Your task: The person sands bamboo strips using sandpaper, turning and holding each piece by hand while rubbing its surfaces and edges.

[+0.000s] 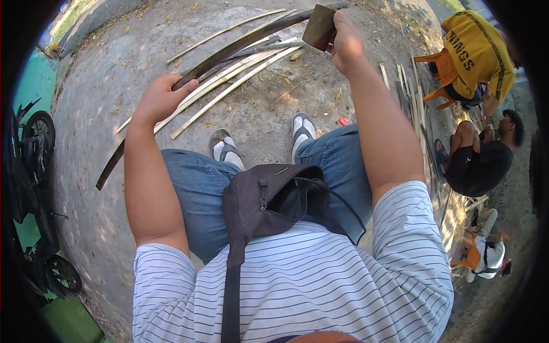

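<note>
Left grip [164, 98] is closed around a long dark strip [246, 41], thumb along the top face. Strip bows in a shallow arc: short tail runs back past the left wrist toward the wearer's side, long section goes forward and right, far end just beyond the right grip [346, 44]. Right grip is clamped on a flat rectangular metal blade [320, 27], fingers wrapped at its right edge, blade face overlapping the strip near that far end. Can't tell if the blade actually touches it. Pale strips [225, 76] lie on the ground [94, 126] below and between both grips, roughly parallel to the held piece, some darker lengths mixed in. Second heap of strips [422, 114] sits on the ground to the right of the right grip. Small red object [343, 121] on the ground, nearer the wearer than the right grip. Unzipped dark waist bag [274, 194] on the lap, between the forearms and behind both grips. Motorbike [40, 143] well left of the left grip. Well right of the right grip: person in a yellow top [474, 54] on an orange chair [443, 67], person in dark clothes [479, 167] low to the ground, another seated person [493, 254] further back.
</note>
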### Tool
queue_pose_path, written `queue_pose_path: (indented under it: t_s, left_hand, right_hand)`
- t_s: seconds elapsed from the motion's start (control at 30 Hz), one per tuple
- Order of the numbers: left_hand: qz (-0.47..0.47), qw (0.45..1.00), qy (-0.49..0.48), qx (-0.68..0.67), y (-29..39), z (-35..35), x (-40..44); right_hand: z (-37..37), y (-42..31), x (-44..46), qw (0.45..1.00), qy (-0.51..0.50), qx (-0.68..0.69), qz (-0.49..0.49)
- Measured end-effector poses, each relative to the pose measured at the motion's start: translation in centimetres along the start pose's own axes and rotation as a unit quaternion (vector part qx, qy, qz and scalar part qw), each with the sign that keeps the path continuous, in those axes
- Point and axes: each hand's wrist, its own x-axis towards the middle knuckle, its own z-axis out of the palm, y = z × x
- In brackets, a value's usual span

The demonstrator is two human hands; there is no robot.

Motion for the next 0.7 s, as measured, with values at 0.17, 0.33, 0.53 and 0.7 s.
queue_pose_path:
  t_s: [0.17,0.33,0.53,0.7]
  left_hand:
    - [-0.017,1.000,-0.018,0.010,1.0,-0.5,-0.4]
    - [-0.005,1.000,-0.009,0.011,1.1,-0.4,-0.6]
    - [-0.025,0.997,-0.031,-0.068,0.9,0.1,-0.4]
    - [-0.024,0.997,-0.022,-0.069,1.0,0.1,-0.4]
  right_hand:
    - [0.1,-0.5,-0.4,1.000,0.004,-0.001,0.018]
    - [0.4,-1.0,-1.1,1.000,-0.009,0.013,0.022]
    - [0.3,-0.8,-0.8,1.000,0.011,0.006,0.014]
    - [0.4,-0.8,-0.9,1.000,0.013,0.025,0.007]
